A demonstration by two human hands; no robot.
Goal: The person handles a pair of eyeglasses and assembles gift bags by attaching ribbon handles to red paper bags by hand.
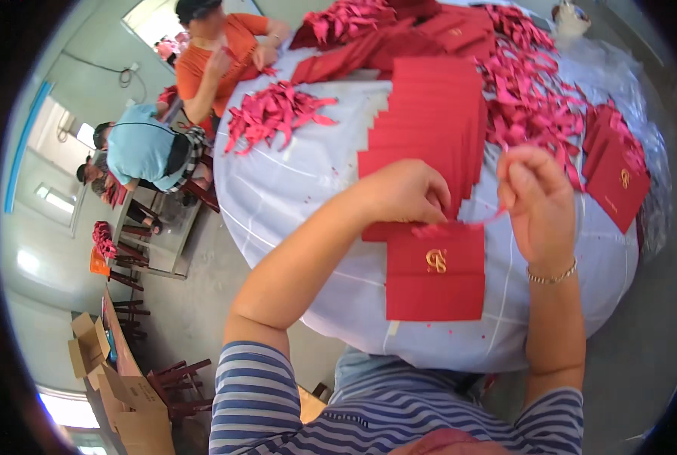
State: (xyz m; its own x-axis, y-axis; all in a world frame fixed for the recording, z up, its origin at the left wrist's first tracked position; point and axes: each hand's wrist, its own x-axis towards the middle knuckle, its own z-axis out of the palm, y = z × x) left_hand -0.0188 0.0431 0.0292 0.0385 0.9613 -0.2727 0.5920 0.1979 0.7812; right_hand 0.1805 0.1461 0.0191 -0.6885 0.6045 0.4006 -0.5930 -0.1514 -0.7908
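Note:
A red card or folder (435, 296) with a gold emblem lies in front of me on the cloth-covered table. Across its top edge runs a thin pink ribbon (475, 224), slightly blurred. My left hand (410, 191) is closed over that edge, its fingertips pressed together on the ribbon. To the right, raised a little off the table, my right hand (537, 201) pinches the ribbon's other end, its fingers curled. Just beyond my left hand, a long overlapping row of red cards (433, 114) stretches away from me.
Pink ribbons lie heaped at the left (274, 114) and right (532, 98). More red cards (619, 186) rest at the right edge beside clear plastic wrap (604, 72). A person in orange (236, 38) works at the table's far left. Cardboard boxes (130, 406) and stools (179, 383) stand at left.

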